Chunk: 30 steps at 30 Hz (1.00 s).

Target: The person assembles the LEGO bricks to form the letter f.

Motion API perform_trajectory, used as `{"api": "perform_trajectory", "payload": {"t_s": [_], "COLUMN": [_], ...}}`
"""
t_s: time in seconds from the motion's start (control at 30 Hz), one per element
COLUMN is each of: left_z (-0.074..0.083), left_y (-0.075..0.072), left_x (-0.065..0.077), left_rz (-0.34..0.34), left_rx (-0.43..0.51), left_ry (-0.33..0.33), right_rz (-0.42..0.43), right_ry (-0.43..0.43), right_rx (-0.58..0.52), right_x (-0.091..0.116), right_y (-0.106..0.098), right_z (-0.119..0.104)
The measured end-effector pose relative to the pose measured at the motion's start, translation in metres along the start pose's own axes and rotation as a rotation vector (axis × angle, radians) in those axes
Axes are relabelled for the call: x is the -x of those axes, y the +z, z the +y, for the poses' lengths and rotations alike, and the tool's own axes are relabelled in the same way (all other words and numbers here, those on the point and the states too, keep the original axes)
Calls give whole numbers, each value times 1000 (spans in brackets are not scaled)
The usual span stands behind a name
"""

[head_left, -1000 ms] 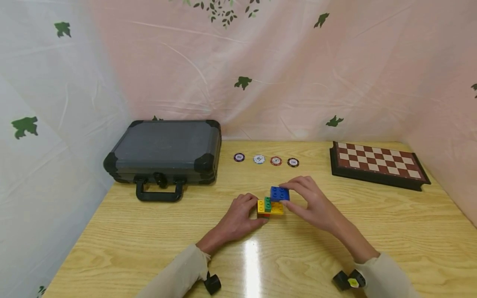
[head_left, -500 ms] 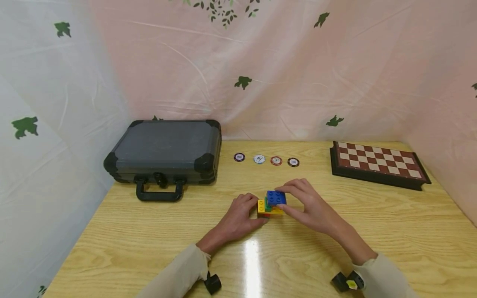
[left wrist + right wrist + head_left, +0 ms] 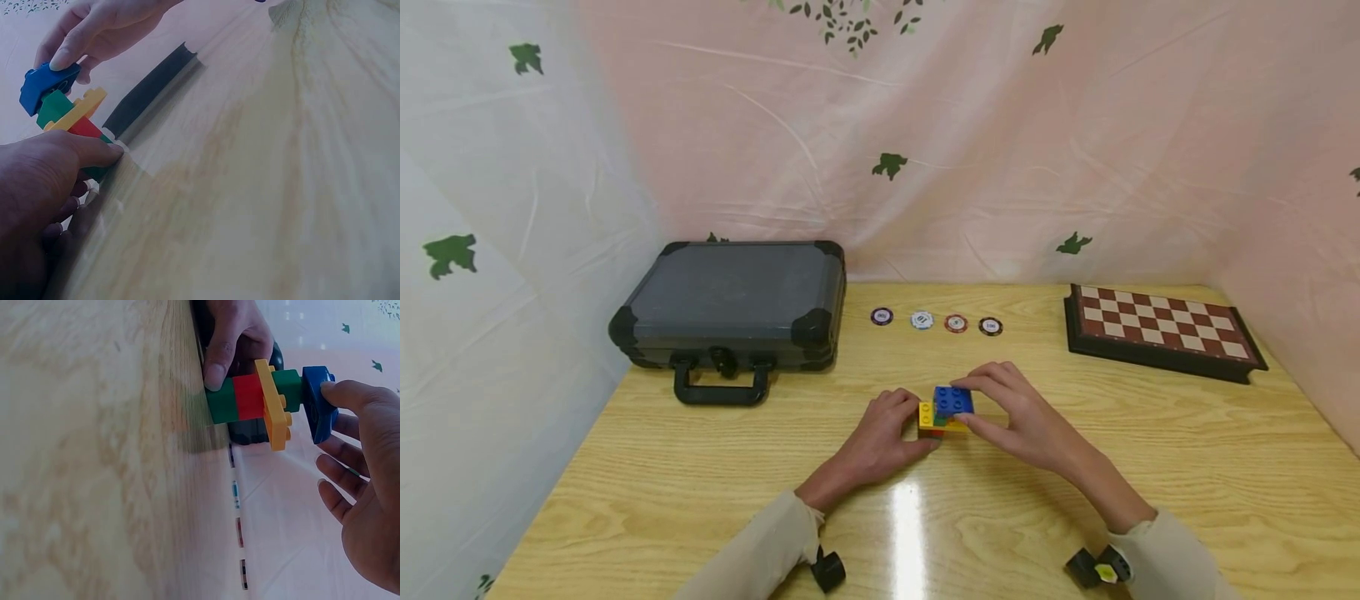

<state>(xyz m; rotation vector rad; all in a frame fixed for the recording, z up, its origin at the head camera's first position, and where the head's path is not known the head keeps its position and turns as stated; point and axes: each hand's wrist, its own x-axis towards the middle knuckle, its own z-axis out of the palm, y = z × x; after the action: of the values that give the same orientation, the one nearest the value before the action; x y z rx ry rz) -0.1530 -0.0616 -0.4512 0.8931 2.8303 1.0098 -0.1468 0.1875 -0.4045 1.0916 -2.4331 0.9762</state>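
Head view shows both hands at a stack (image 3: pixel 927 414) near the middle of the surface (image 3: pixel 625 475), well in from its edges. The left hand (image 3: pixel 886 440) grips the base, thumb on the lower green brick (image 3: pixel 222 405) and fingers curled behind. The right hand (image 3: pixel 1026 417) pinches the blue brick (image 3: pixel 953 402), its grip narrowed to that brick's width, above the upper green brick (image 3: pixel 286 389), with the yellow plate (image 3: pixel 272 406) and red brick (image 3: pixel 248 397) below. In the wrist views the blue brick looks slightly askew; whether its underside has caught the studs, I cannot tell. Seating it as the top layer seems to be the step in hand. The next move, I judge, calls for squaring it over the studs and pressing straight down against the braced base. Chips (image 3: pixel 921 320) lie along the far edge, between a case (image 3: pixel 737 287) at the far left corner and a chessboard (image 3: pixel 1161 322) at the far right one.
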Motion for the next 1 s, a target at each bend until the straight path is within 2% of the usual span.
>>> {"api": "perform_trajectory", "payload": {"t_s": [1.0], "left_z": [1], "left_y": [0], "left_x": [-1], "left_rz": [3], "left_rx": [8], "left_ry": [3], "right_rz": [-13], "right_ry": [-36], "right_rx": [45], "right_x": [-2], "right_y": [0], "right_z": [0]}}
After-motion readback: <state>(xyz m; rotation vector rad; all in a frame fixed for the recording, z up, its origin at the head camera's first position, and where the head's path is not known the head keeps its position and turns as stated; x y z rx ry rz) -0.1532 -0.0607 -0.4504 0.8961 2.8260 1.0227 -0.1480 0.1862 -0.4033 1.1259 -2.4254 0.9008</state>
